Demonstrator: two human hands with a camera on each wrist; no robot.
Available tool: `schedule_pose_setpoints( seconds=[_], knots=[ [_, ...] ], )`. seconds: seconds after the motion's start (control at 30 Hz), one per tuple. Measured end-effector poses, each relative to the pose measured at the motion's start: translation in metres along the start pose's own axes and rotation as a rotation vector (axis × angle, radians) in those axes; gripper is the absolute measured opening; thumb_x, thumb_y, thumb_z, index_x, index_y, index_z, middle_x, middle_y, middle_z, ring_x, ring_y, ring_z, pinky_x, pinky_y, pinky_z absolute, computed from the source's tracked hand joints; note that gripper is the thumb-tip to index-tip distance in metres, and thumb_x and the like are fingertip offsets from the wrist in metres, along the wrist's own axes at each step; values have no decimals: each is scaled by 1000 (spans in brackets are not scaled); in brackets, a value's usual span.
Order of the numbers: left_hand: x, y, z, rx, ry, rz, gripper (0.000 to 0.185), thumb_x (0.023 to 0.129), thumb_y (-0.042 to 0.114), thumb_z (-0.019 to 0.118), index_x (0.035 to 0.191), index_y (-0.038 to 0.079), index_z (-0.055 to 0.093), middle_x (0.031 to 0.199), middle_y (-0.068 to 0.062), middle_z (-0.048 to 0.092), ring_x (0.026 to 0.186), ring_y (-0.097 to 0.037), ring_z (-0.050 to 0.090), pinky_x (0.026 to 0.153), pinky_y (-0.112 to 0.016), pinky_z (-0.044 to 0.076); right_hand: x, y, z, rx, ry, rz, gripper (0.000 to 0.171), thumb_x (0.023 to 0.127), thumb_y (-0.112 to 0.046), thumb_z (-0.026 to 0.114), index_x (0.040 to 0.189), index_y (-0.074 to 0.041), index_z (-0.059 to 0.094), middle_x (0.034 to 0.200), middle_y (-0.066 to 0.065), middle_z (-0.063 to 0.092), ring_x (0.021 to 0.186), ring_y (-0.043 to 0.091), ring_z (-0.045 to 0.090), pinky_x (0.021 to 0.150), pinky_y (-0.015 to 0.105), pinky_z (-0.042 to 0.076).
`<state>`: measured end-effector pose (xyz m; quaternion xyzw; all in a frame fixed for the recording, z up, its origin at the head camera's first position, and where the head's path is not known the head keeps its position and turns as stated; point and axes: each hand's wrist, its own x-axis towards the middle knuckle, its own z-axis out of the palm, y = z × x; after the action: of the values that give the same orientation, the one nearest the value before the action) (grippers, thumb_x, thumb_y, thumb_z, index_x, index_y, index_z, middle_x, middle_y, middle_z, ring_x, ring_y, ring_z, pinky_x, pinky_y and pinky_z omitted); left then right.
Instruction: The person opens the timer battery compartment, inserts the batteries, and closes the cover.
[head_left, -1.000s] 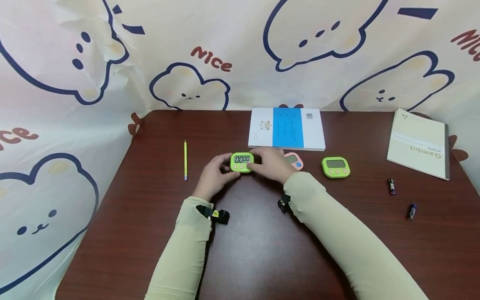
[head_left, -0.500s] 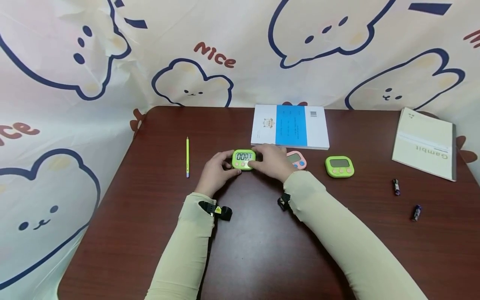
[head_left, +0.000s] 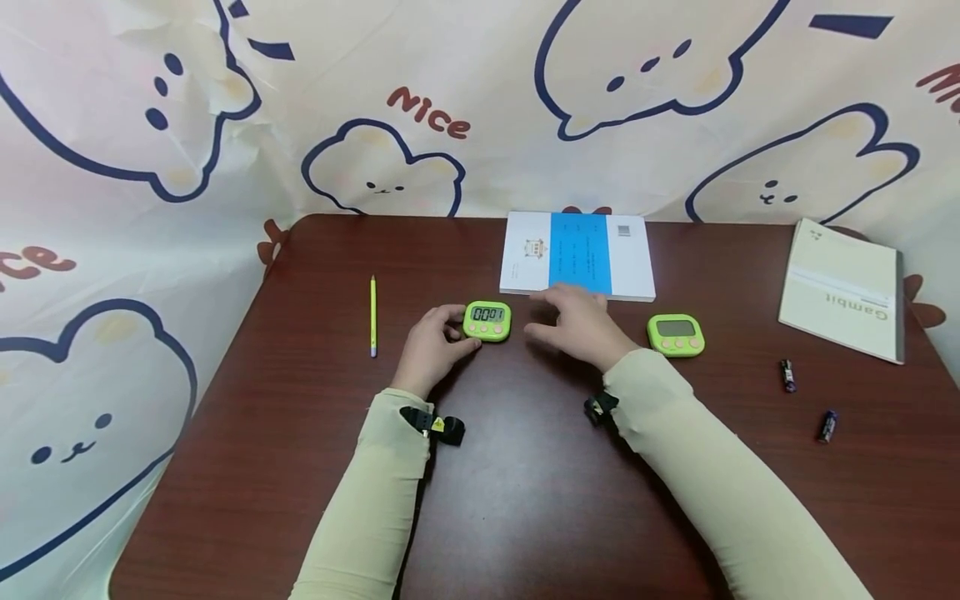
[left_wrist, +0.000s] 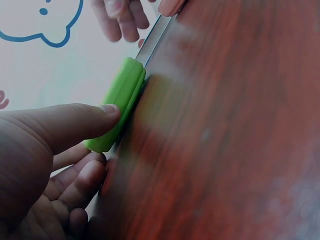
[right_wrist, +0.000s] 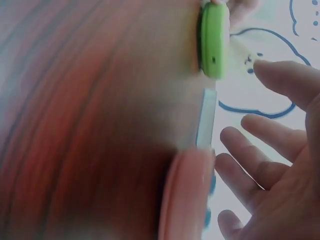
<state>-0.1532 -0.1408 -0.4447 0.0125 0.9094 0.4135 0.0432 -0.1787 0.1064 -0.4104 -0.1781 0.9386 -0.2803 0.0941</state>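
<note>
A green timer with lit digits stands on the brown table. My left hand grips its left side; in the left wrist view the thumb presses on the timer's edge, with curled fingers behind it. My right hand hovers just right of that timer, fingers spread and holding nothing. It covers a pink timer in the head view. The right wrist view shows this pink timer right under the palm, with the green timer beyond it.
A second green timer lies to the right. A white and blue book lies behind the hands, a cream notebook far right. A yellow pencil lies at left. Two batteries lie at right.
My right hand has let go of the green timer and moved right, over the pink timer. The left hand still grips the green timer, which stays in place.
</note>
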Motion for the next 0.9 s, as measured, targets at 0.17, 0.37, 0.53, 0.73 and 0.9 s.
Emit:
schedule_pose_setpoints(
  seconds=[0.17,0.37,0.53,0.73,0.9],
  knots=[
    [-1,3,0,1,9,-14,53,85,19,82,132,8,60,118,-5,63,97,-20,61,85,-37,51,-12,12,-11,1,9,1,64,86,-40,78,141,-13,57,129,8,59,118,28,51,98,56,28],
    [-2,4,0,7,17,-16,51,85,20,82,130,7,62,116,-6,63,97,-21,61,87,-37,51,-23,27,-18,-33,-17,-12,74,81,-39,83,145,-13,53,136,10,54,126,31,45,100,56,31],
    [-3,5,0,6,26,-16,47,85,20,82,127,7,63,113,-6,64,96,-21,61,86,-37,51,-29,34,-20,6,-48,-34,74,81,-30,83,145,-9,51,135,14,53,122,33,45,99,51,44],
    [-5,3,0,-1,28,-14,47,85,19,82,126,6,63,112,-6,64,96,-21,61,86,-37,51,-31,36,-20,20,-80,26,73,86,-19,79,150,-8,45,143,17,47,124,35,45,98,50,49],
    [-5,1,-2,-17,41,16,49,86,21,81,128,6,61,116,-6,62,98,-22,61,88,-38,51,-34,38,-22,22,-111,59,78,84,-21,81,151,-6,42,151,18,42,132,36,41,109,54,41]
  ],
)
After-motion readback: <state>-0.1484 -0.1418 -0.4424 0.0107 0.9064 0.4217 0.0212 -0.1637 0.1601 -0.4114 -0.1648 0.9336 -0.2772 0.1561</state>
